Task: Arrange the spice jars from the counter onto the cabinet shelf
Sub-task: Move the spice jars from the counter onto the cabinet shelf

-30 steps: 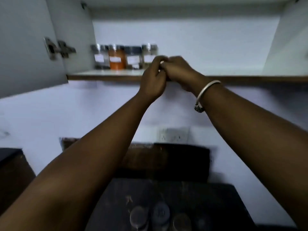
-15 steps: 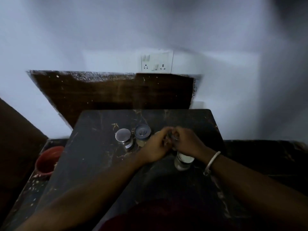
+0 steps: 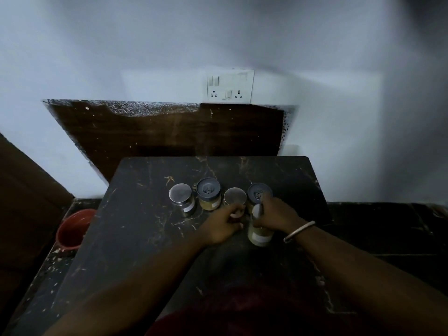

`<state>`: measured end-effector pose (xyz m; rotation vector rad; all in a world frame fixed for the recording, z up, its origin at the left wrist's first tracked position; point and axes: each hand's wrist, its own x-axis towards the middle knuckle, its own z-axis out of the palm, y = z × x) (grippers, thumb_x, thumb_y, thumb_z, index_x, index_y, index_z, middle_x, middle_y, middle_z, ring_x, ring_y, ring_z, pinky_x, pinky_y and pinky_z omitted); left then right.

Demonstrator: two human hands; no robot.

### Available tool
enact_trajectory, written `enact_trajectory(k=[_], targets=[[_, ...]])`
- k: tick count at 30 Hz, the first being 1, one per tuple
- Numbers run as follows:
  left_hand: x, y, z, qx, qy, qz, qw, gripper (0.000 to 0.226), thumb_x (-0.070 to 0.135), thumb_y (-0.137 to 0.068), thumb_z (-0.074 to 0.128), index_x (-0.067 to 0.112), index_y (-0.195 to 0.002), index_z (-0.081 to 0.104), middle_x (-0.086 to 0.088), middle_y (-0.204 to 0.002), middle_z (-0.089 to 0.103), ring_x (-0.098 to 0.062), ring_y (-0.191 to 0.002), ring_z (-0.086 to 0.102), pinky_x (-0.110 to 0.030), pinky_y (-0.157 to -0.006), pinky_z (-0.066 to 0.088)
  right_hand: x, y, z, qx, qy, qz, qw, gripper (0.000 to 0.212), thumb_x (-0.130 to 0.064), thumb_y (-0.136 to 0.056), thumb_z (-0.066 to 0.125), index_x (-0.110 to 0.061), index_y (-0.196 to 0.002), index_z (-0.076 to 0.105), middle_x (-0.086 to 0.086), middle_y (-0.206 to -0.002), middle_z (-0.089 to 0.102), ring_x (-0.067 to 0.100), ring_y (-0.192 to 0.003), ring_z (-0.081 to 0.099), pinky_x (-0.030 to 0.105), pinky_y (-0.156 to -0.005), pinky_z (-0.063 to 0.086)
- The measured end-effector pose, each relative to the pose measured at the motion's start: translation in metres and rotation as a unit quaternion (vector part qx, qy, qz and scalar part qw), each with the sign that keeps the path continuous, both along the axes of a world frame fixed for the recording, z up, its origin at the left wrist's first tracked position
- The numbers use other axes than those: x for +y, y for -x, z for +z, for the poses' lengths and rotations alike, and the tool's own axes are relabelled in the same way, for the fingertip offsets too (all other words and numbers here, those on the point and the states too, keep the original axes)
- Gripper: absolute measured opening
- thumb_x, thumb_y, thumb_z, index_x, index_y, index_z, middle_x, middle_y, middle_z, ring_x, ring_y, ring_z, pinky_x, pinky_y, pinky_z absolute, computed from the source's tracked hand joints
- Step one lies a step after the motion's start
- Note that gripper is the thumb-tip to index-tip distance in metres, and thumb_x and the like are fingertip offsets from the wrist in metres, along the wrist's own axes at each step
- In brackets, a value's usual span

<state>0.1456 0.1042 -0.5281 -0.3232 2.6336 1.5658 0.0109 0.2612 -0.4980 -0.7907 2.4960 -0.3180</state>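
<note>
Several spice jars stand in a row on the dark counter (image 3: pixel 145 238): a silver-lidded jar (image 3: pixel 180 198), a grey-lidded jar (image 3: pixel 208 193) with yellow contents, a second silver-lidded jar (image 3: pixel 234 197) and a second grey-lidded jar (image 3: pixel 259 190). My left hand (image 3: pixel 221 229) curls its fingers around the lower body of the second silver-lidded jar. My right hand (image 3: pixel 276 214) grips a pale yellow jar (image 3: pixel 260 235) that stands in front of the row, close to the left hand. The cabinet shelf is out of view.
A red bowl (image 3: pixel 72 229) sits low at the counter's left side. A dark brown board (image 3: pixel 169 132) leans on the white wall behind the counter, with a switch and socket plate (image 3: pixel 229 87) above it.
The view dropped from the cabinet shelf to the counter. Both hands came down from the shelf edge and closed on two jars on the counter.
</note>
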Motion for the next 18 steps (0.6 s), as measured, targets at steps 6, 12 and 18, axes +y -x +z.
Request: enact_trajectory(k=[6, 12, 18], targets=[[-0.012, 0.005, 0.085, 0.112, -0.157, -0.022, 0.981, 0.053, 0.020, -0.104, 0.058, 0.031, -0.153, 0.041, 0.003, -0.143, 0.056, -0.014, -0.127, 0.062, -0.034, -0.097, 0.057, -0.016, 0.010, 0.118, -0.068, 0.164, 0.034, 0.984, 0.038, -0.049, -0.076, 0.080, -0.032, -0.103, 0.058, -0.006, -0.101, 0.064, 0.015, -0.091, 0.066, 0.034, -0.077, 0.059], [0.005, 0.008, 0.176, 0.301, -0.248, 0.062, 0.919, 0.047, 0.015, -0.103, 0.047, 0.013, -0.150, 0.045, -0.005, -0.141, 0.061, -0.018, -0.127, 0.063, -0.029, -0.095, 0.055, -0.025, -0.015, 0.201, -0.026, 0.435, 0.015, 0.900, 0.047, -0.068, -0.079, 0.067, -0.023, -0.090, 0.074, 0.000, -0.085, 0.074, 0.022, -0.083, 0.072, 0.045, -0.075, 0.058], [0.015, 0.001, 0.230, 0.368, -0.338, 0.099, 0.860, 0.060, 0.033, -0.094, 0.056, 0.015, -0.150, 0.045, -0.013, -0.143, 0.060, -0.025, -0.121, 0.066, -0.037, -0.093, 0.058, -0.027, -0.041, 0.214, -0.141, 0.700, -0.038, 0.699, 0.038, -0.042, -0.090, 0.059, -0.015, -0.116, 0.066, 0.010, -0.110, 0.068, 0.024, -0.102, 0.066, 0.036, -0.083, 0.056]])
